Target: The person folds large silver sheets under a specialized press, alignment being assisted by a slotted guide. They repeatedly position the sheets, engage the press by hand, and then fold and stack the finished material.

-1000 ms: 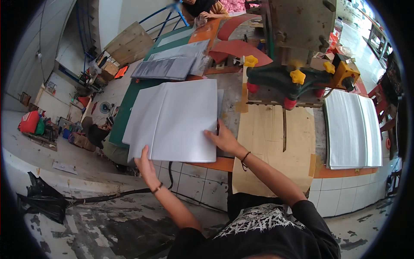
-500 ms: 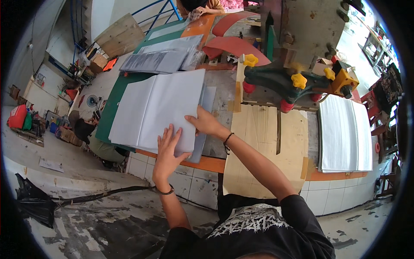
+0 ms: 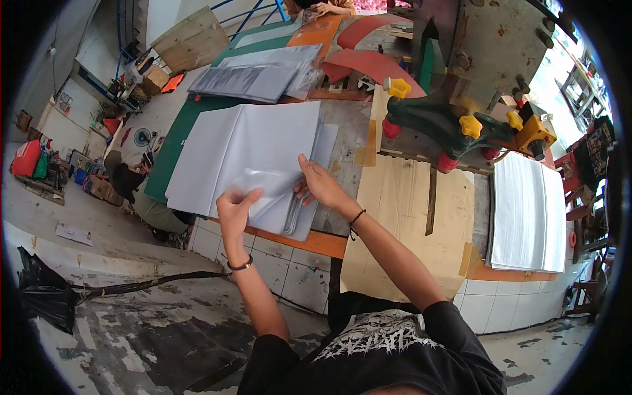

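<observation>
On the worktable lies a stack of whitish, slightly see-through sheets (image 3: 201, 150), with a crease line down the middle. The near right corner of a glossy top sheet (image 3: 265, 179) is lifted and curls toward the left, with my left hand (image 3: 234, 209) closed on it; this hand is slightly blurred. Against the stack's right edge rests my right hand (image 3: 324, 187), its thumb up and apart from its bent fingers. Its fingertips touch the sheet edges and are partly hidden. Under the stack, a greyish sheet (image 3: 328, 146) sticks out at the right.
A green press-like machine with yellow knobs (image 3: 471, 126) stands right of centre, behind a tan board (image 3: 401, 230). Farther right sits another white sheet stack (image 3: 526, 214). Plastic-covered sheets (image 3: 253, 79) lie at the back left. One person (image 3: 155, 210) crouches on the left; another (image 3: 322, 8) is behind the table.
My left hand has gone from lying flat on the stack to gripping the top sheet's corner, which is now lifted and curled. My right hand has moved slightly right along the edge.
</observation>
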Demonstrator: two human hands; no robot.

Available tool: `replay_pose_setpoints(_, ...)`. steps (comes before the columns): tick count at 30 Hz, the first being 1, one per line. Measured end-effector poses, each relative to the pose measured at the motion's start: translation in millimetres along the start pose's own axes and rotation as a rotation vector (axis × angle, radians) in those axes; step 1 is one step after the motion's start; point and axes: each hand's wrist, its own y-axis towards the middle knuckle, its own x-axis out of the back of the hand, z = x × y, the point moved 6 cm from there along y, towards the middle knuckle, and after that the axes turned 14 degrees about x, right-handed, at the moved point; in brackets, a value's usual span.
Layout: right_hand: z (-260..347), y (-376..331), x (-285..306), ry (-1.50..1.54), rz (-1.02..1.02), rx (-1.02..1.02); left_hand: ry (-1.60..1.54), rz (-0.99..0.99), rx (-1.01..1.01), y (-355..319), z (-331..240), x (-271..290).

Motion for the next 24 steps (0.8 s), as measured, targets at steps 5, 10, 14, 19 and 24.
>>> replay_pose_setpoints(5, -5.4, 1.8, 5.7, 0.051, 0.029, 0.043, -0.131, 0.046, -0.036, 12.8, 16.2, 8.8)
replay_pose_setpoints(10, -6.1, 2.2, 11.3, 0.106, -0.01, 0.033, -0.286, 0.062, 0.071, 6.7, 13.4, 6.2)
replay_pose_setpoints(14, -2.8, -2.8, 12.6, 0.001, -0.067, 0.104, -0.343, 0.046, 0.205, 2.7, 17.8, 10.9)
replay_pose_setpoints(19, 5.8, 1.6, 15.0, -0.4, -0.231, 0.392, -0.183, 0.175, -0.176, -16.0, 6.1, 6.7)
replay_pose_setpoints(24, 24.0, 15.8, 7.2, -0.263, -0.129, 0.265, 0.274, 0.169, -0.435, -64.7, -41.0, -19.0)
